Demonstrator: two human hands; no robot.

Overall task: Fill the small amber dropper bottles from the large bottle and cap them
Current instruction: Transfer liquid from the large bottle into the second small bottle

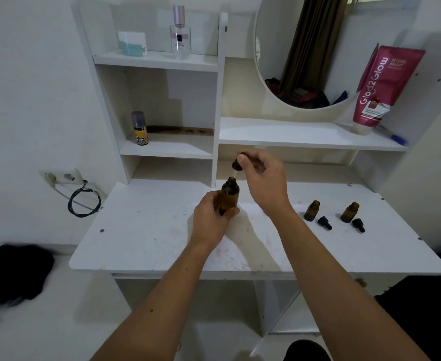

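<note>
Gripping the large amber bottle [229, 196] near the desk's middle, the left hand [211, 220] is wrapping its fingers [231, 211] and thumb around the lower body, keeping the bottle upright with its base hidden behind the hand. Just above the bottle's open neck, at its 12 o'clock, the right hand [263, 183] is pinching a black dropper cap [237, 164] between thumb and fingertips, with the pale pipette tip hanging right at the mouth; whether the tip is inside the neck is hard to tell.

At 3 o'clock from the large bottle, well apart from it, two small amber dropper bottles are standing uncapped on the white desk [146, 230]: the nearer small bottle [312, 211] and the farther small bottle [349, 212]. Just beside each, at its 5 o'clock, a black dropper cap is lying on its side: one [325, 223] by the nearer bottle, another [358, 225] by the farther one.

On the shelving behind, a pink Glad2Glow tube [385, 84] is leaning at 2 o'clock beside an oval mirror [300, 48], a clear perfume bottle [180, 35] is standing on the top shelf at 11 o'clock, and a small yellow bottle [140, 128] is sitting next to a brown comb [183, 130] on the lower shelf.
</note>
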